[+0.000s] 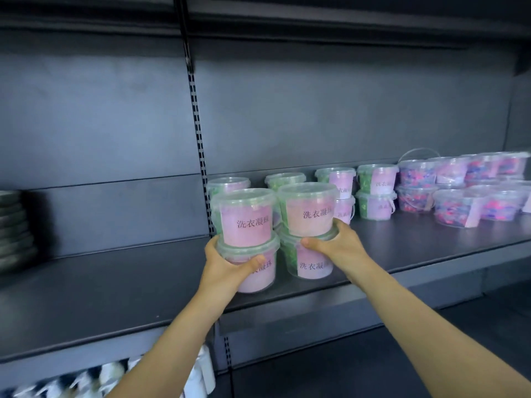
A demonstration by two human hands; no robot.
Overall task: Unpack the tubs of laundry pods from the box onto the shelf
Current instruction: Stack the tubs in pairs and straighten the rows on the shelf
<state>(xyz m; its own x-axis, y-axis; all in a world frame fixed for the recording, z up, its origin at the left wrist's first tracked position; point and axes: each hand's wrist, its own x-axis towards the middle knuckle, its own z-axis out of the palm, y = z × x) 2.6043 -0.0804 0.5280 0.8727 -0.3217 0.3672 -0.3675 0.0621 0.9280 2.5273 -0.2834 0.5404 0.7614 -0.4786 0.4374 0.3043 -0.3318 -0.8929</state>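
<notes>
Two stacks of clear tubs with pink labels stand at the front of the dark shelf (402, 248). My left hand (227, 265) grips the lower left tub (258, 277), and the upper left tub (247, 216) sits on top of it. My right hand (336, 245) holds the right stack where the upper right tub (309, 209) meets the lower right tub (310, 262). Both lower tubs appear to rest on the shelf. The box is out of view.
Behind stand more stacked green-and-pink tubs (376, 191). Wider tubs of mixed-colour pods (459, 205) fill the shelf's right end. A pile of dark flat items (14, 225) sits at far left. White bottles (115, 377) show on the shelf below.
</notes>
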